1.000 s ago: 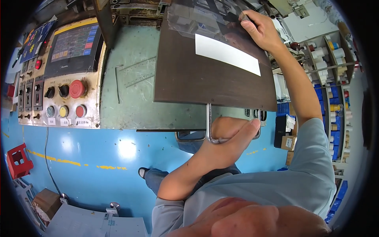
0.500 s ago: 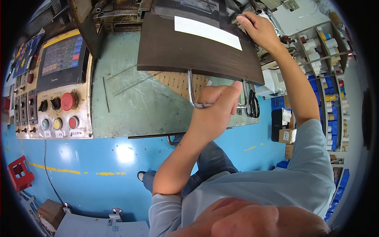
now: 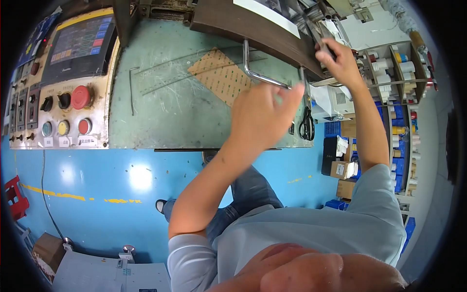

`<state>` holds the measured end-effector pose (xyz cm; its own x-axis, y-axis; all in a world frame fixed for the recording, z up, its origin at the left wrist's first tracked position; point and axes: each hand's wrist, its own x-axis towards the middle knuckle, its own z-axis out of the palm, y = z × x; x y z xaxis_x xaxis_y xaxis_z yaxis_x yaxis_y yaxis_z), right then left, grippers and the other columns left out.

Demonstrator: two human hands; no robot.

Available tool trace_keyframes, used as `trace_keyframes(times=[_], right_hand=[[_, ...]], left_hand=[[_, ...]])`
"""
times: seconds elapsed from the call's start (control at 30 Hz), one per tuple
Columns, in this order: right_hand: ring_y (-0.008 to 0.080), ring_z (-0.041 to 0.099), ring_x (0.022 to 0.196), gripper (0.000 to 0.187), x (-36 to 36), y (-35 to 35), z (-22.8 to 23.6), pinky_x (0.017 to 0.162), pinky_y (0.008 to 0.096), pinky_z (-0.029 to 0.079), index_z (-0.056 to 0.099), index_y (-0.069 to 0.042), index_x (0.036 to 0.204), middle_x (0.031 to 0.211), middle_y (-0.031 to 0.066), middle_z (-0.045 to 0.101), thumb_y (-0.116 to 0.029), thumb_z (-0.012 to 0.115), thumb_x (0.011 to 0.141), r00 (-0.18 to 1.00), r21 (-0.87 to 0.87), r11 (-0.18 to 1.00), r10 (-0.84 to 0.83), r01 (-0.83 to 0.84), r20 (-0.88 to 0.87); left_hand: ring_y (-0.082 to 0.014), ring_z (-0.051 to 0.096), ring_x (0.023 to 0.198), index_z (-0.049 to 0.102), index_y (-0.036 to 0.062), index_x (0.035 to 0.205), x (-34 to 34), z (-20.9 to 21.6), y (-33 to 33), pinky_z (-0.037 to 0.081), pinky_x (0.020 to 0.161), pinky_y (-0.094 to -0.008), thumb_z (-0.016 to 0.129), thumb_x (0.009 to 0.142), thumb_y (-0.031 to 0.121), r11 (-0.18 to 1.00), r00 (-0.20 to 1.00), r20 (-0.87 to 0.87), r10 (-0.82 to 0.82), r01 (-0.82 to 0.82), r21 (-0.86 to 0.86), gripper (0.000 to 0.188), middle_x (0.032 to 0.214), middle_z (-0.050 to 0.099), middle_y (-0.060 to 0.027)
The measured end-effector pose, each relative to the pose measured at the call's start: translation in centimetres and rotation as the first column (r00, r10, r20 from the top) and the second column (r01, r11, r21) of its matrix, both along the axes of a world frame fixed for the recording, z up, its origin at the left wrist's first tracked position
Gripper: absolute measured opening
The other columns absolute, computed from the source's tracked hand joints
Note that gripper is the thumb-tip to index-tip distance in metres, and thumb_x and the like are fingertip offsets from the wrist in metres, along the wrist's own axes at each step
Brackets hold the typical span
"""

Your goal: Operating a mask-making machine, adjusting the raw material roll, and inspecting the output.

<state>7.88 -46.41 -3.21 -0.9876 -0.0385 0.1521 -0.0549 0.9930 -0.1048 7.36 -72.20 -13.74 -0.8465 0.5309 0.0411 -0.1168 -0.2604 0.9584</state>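
A thick dark brown plate [image 3: 272,35] with a white strip [image 3: 267,16] on top stands at the back of the bench. From its front edge juts a bent chrome handle [image 3: 265,78]. My left hand [image 3: 262,114], a little blurred, is just below the handle's bar, thumb apart from the fingers and nothing seen in it; the fingertips are partly hidden. At the plate's right end, my right hand [image 3: 343,63] is closed around a flat grey metal bar [image 3: 311,28]. What kind of tool or part this bar is, I cannot make out.
A tan patterned sheet [image 3: 219,75], thin rods and a hex key [image 3: 131,92] lie on the green bench top [image 3: 160,117]. Black-handled scissors [image 3: 307,124] lie at its right edge. A control panel [image 3: 63,102] stands left; shelves [image 3: 396,63] hold rolls at right.
The plate and its handle have moved away from me, baring more of the tan sheet. My left hand has come off the handle's bar. My right hand has shifted slightly right and nearer.
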Motion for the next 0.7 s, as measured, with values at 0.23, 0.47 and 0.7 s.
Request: trace_keyframes(times=[0.23, 0.47, 0.7], right_hand=[[0.0135, 0.047, 0.058, 0.018, 9.2, -4.3, 0.5, 0.055, 0.0277, 0.040, 0.057, -0.002, 0.077, 0.065, 0.0059, 0.054, -0.013, 0.071, 0.082, 0.986, -0.154, 0.978, -0.153, 0.141, -0.068], [0.0100, 0.048, 0.058, 0.018, 19.6, -7.2, 2.3, 0.055, 0.0247, 0.039, 0.056, -0.001, 0.076, 0.065, 0.0033, 0.054, -0.013, 0.067, 0.085, 0.932, -0.349, 0.887, -0.351, 0.302, -0.086], [0.0077, 0.049, 0.054, 0.033, 22.7, -7.8, 2.0, 0.049, 0.0229, 0.038, 0.056, -0.003, 0.076, 0.063, 0.0009, 0.053, -0.032, 0.065, 0.089, 0.886, -0.707, 0.666, -0.448, 0.240, -0.122]], left_hand=[[-0.0218, 0.056, 0.057, 0.054, 0.0120, 0.059, -2.2, 1.2, 3.2, 0.044, 0.058, -0.0370, 0.068, 0.077, 0.027, 0.759, 0.169, -0.911, 0.376, -0.620, 0.199, 0.027, 0.057, 0.056, -0.0044], [-0.0234, 0.059, 0.056, 0.063, 0.0108, 0.057, -3.1, 1.2, 4.8, 0.045, 0.057, -0.0366, 0.059, 0.081, 0.028, 0.778, 0.217, -0.972, 0.096, -0.625, -0.062, 0.030, 0.057, 0.059, -0.0066], [-0.0230, 0.060, 0.051, 0.061, 0.0121, 0.053, -4.7, 1.8, 6.0, 0.048, 0.051, -0.0363, 0.061, 0.079, 0.027, 0.728, 0.174, -0.980, 0.098, -0.684, -0.049, 0.030, 0.056, 0.061, -0.0054]])
